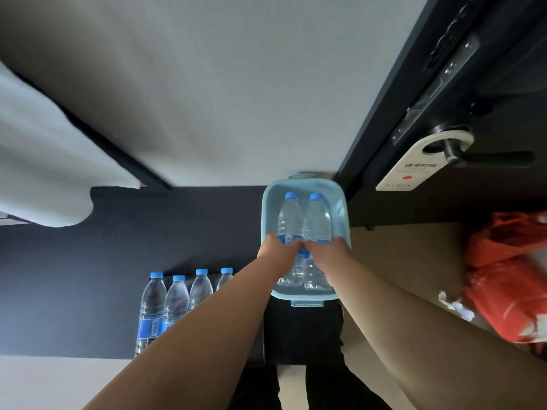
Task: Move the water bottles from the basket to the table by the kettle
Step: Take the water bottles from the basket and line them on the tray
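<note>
Basket [340, 202], pale blue plastic, holding two clear bottles with blue caps, laid side by side, caps pointing away from the person. Left bottle [289, 220] is clasped around its labelled middle by the left hand [278, 250]; right bottle [317, 223] is clasped likewise by the right hand [325, 253]. Each grip is closed on its bottle, the two hands touching knuckle to knuckle, with both bottles seen inside the basket walls. Whether the bottles are lifted off the basket floor cannot be told.

Four further bottles [177, 303], same kind, are stood upright in a row to the left of the left grip and nearer the person, against a dark surface. To the right of the right grip a door handle [491, 158] carries a white hanging sign [414, 170]. Further right and nearer, an orange bag [509, 279] is seen on a tan surface.
</note>
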Tool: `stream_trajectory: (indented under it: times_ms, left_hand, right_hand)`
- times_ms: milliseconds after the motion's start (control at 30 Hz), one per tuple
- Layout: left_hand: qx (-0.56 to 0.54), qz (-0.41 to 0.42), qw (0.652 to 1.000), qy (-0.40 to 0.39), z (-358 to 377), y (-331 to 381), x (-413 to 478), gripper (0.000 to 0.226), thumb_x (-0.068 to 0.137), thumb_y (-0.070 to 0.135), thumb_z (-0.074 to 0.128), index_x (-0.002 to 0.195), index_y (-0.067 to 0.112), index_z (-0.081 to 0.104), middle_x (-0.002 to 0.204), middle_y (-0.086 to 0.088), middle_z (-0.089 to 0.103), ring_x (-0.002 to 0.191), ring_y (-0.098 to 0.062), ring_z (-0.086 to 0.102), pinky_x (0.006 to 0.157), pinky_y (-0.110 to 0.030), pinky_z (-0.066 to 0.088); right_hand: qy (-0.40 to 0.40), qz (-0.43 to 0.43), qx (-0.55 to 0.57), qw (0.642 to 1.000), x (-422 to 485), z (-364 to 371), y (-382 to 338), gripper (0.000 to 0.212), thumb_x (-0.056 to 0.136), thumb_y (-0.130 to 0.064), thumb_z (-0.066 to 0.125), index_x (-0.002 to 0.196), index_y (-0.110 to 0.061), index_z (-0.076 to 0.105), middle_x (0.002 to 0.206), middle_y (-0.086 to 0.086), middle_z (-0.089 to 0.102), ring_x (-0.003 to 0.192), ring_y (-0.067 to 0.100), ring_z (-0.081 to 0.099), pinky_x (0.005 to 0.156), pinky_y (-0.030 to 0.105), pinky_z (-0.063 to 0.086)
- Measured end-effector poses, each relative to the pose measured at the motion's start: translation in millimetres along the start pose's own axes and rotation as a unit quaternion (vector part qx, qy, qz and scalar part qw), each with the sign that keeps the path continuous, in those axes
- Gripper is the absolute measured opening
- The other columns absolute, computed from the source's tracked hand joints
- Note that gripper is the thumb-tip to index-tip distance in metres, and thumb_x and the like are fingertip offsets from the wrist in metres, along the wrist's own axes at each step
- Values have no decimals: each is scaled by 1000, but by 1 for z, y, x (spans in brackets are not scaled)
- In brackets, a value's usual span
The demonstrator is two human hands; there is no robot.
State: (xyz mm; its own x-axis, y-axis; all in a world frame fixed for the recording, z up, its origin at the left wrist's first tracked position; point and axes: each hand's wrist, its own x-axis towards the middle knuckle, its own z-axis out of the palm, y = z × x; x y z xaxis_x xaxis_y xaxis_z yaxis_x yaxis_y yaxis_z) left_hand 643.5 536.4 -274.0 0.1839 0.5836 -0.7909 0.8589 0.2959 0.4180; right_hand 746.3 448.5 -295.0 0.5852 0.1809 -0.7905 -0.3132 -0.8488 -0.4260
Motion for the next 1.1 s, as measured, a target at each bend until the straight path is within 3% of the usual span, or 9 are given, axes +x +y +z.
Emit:
stream_trajectory:
  times_ms: [167, 267, 400, 500, 633, 867, 1000, 1100]
  left_hand:
    - [-13, 47, 999, 3, -23, -16, -24, 47, 80, 52, 75, 110, 19, 58, 98, -4, 70, 71, -18, 64, 65, -35, 57]
    - [4, 51, 998, 22, -40, -30, -35, 48, 76, 54, 76, 104, 20, 58, 91, -2, 69, 63, -14, 58, 56, -31, 50]
    - [62, 51, 996, 43, -62, -54, -48, 54, 71, 61, 74, 99, 20, 53, 89, -3, 66, 63, -15, 57, 54, -32, 50]
    - [99, 57, 992, 60, -78, -74, -56, 61, 68, 66, 71, 103, 19, 51, 88, 1, 62, 65, -13, 59, 52, -30, 47]
    - [111, 49, 990, 75, -96, -105, -64, 64, 62, 66, 68, 104, 21, 50, 84, 5, 61, 62, -10, 60, 45, -25, 40]
    - [106, 35, 989, 92, -110, -165, -60, 71, 65, 66, 68, 115, 17, 52, 82, 4, 64, 64, -11, 64, 46, -29, 50]
    - [106, 23, 990, 93, -112, -195, -50, 76, 65, 64, 69, 123, 18, 51, 81, 5, 66, 64, -13, 68, 48, -33, 58]
    - [111, 11, 988, 109, -108, -213, -43, 83, 70, 60, 72, 135, 18, 45, 81, 7, 61, 62, -9, 64, 39, -24, 44]
  right_hand:
    - [-6, -41, -79, 996, -38, -6, -5, 69, 78, -55, 80, 129, -17, 53, 98, 3, 65, 79, 23, 69, 66, 36, 59]
    - [-17, -73, -147, 986, -61, -2, -8, 71, 77, -63, 79, 126, -18, 54, 98, 0, 65, 75, 18, 66, 53, 29, 46]
    - [-23, -98, -199, 975, -88, 15, -6, 71, 77, -64, 78, 124, -18, 53, 99, 0, 65, 76, 18, 67, 53, 29, 45]
    - [-38, -110, -222, 968, -103, 32, -4, 72, 76, -62, 77, 124, -15, 53, 104, 3, 67, 81, 21, 69, 61, 32, 51]
    - [-47, -115, -249, 961, -122, 59, 4, 72, 79, -63, 76, 124, -12, 52, 94, 0, 63, 71, 15, 64, 52, 29, 44]
    - [-54, -133, -277, 950, -140, 110, 26, 87, 83, -64, 76, 140, -5, 45, 112, 7, 65, 74, 17, 66, 52, 30, 46]
    - [-71, -120, -283, 949, -139, 137, 40, 96, 82, -67, 76, 146, -6, 40, 105, 5, 66, 71, 16, 68, 48, 28, 44]
    - [-77, -93, -288, 950, -134, 155, 54, 85, 85, -61, 75, 141, -8, 41, 106, 3, 63, 73, 17, 69, 50, 30, 48]
